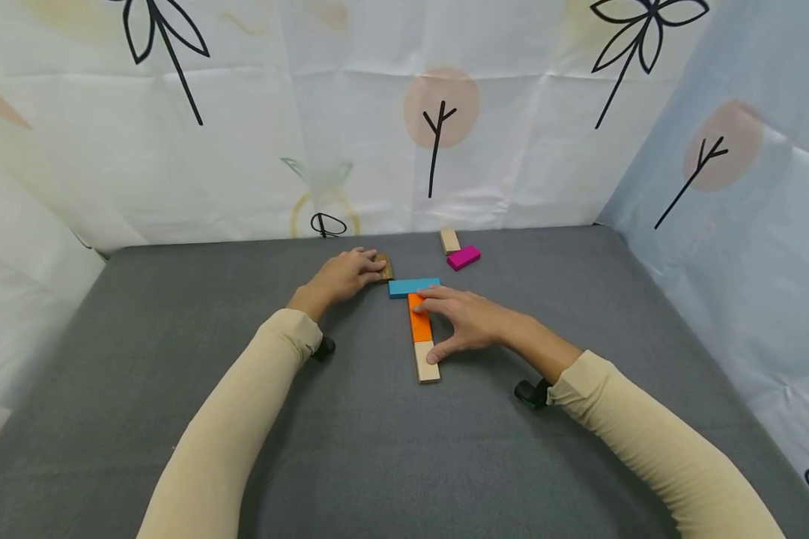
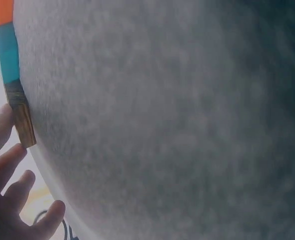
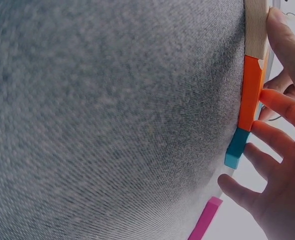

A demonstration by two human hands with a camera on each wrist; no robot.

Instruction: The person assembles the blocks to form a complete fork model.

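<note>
Both hands are down flat-ish on the grey table (image 1: 175,314). The left hand (image 1: 342,275) has its fingers curled onto a dark brown block (image 1: 383,266), which sits just left of the blue block (image 1: 413,287) lying crosswise. The right hand (image 1: 460,320) is spread wide, fingertips on the orange block (image 1: 419,318) and thumb against the plain wood block (image 1: 427,362); those two run end to end, long axis pointing away from the person, meeting the blue one.

Matt grey cloth table (image 1: 175,314); painted orange block (image 1: 419,320), bare pale wood block (image 1: 427,366), dark-grained wood block (image 1: 383,266).
</note>
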